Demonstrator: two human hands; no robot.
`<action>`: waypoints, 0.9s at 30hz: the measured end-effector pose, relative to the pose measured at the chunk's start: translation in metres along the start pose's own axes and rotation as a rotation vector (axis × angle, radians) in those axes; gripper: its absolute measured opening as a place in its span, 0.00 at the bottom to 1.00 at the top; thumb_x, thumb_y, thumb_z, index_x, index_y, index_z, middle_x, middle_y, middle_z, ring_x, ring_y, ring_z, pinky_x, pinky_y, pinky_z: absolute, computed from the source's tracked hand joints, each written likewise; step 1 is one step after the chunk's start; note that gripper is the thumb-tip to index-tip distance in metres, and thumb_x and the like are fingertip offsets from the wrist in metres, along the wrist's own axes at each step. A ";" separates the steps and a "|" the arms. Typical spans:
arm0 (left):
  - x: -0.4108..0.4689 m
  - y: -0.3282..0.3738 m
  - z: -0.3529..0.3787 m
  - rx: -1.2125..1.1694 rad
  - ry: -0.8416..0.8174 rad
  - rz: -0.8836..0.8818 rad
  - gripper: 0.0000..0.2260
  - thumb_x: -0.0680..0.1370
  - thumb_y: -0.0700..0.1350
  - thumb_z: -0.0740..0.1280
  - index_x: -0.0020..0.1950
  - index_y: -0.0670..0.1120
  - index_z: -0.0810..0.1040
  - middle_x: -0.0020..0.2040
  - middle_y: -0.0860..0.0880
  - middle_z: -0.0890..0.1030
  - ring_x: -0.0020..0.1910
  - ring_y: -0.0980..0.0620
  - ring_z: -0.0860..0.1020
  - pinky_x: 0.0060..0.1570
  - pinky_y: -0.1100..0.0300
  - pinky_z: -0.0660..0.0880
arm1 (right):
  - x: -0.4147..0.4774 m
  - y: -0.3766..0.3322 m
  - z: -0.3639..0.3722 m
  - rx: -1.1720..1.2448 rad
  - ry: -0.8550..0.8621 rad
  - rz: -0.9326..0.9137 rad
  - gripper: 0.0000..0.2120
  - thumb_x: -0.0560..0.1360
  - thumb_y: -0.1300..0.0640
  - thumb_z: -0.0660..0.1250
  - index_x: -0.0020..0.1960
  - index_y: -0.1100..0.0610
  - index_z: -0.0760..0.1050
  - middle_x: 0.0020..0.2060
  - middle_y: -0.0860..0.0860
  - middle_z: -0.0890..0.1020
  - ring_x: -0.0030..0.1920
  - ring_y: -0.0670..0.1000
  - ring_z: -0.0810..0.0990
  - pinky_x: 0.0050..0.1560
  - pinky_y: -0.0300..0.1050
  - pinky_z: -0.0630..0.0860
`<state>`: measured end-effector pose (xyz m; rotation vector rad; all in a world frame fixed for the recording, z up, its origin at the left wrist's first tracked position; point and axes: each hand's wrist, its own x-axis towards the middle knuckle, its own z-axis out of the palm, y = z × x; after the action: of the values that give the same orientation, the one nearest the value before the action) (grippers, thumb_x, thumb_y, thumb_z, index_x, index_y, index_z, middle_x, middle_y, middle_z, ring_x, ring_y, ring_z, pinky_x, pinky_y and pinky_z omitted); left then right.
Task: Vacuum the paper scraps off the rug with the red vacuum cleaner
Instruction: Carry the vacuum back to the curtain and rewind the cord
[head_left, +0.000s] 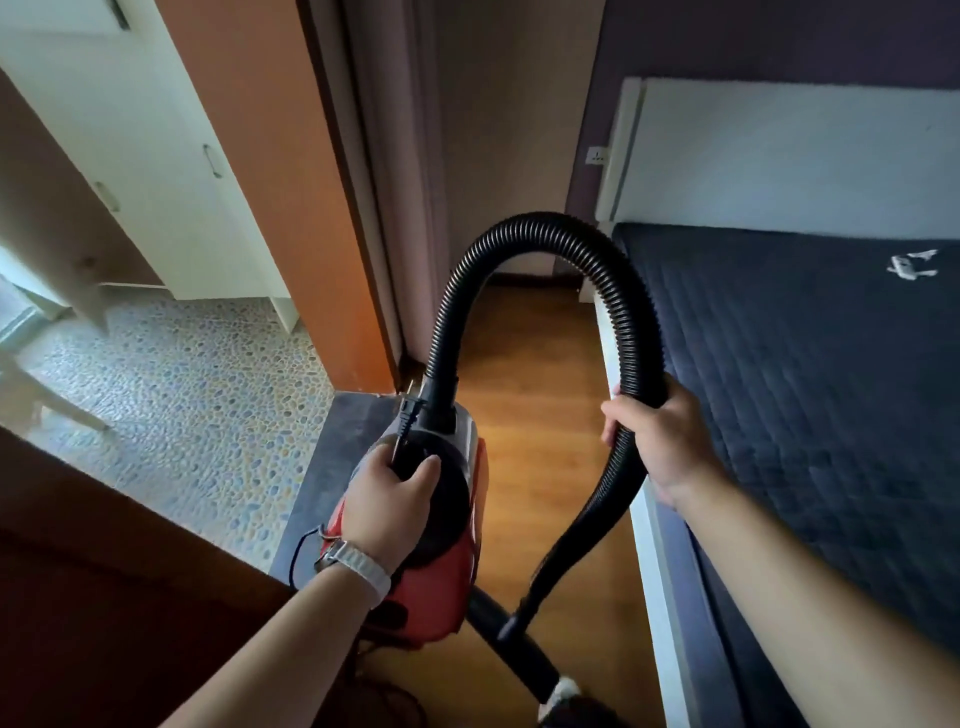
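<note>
Dark quilted bed (810, 395) at right; red vacuum cleaner (441, 561) carried above the wooden floor (524, 415) — your left hand (387, 499) grips its black handle, your right hand's (660, 441) fingers wrap the ribbed hose (524, 228).

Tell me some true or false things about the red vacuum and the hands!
1. The left hand grips the top of the red canister vacuum cleaner. True.
2. The right hand is empty. False: it holds the black ribbed hose.
3. The hose arches up above both hands. True.
4. White paper scraps lie on the wooden floor. False: they lie on the dark quilted surface to the right.
5. The left wrist wears a light-coloured band. True.
</note>
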<state>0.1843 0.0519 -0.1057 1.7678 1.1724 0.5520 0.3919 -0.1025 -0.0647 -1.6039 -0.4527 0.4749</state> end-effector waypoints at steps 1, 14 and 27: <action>0.014 0.002 0.004 -0.007 -0.010 -0.007 0.03 0.75 0.49 0.69 0.48 0.53 0.79 0.39 0.56 0.82 0.37 0.60 0.80 0.35 0.60 0.75 | 0.011 0.001 0.000 0.005 0.004 0.001 0.05 0.64 0.60 0.68 0.37 0.57 0.73 0.25 0.55 0.76 0.29 0.53 0.75 0.41 0.48 0.72; 0.185 0.069 0.121 0.105 0.028 -0.130 0.06 0.74 0.50 0.70 0.40 0.51 0.75 0.37 0.54 0.80 0.38 0.54 0.79 0.33 0.59 0.71 | 0.224 0.035 -0.002 0.102 0.009 0.091 0.05 0.65 0.56 0.70 0.33 0.51 0.74 0.26 0.56 0.77 0.30 0.55 0.76 0.43 0.51 0.73; 0.358 0.164 0.208 0.111 0.120 -0.070 0.06 0.74 0.51 0.70 0.42 0.49 0.77 0.34 0.51 0.81 0.34 0.50 0.80 0.31 0.58 0.73 | 0.423 0.004 -0.034 0.087 -0.060 0.045 0.08 0.67 0.56 0.69 0.30 0.53 0.75 0.25 0.55 0.77 0.29 0.52 0.75 0.39 0.46 0.73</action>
<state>0.5798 0.2561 -0.1037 1.7995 1.3660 0.5672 0.7630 0.1018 -0.0815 -1.5222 -0.4358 0.5704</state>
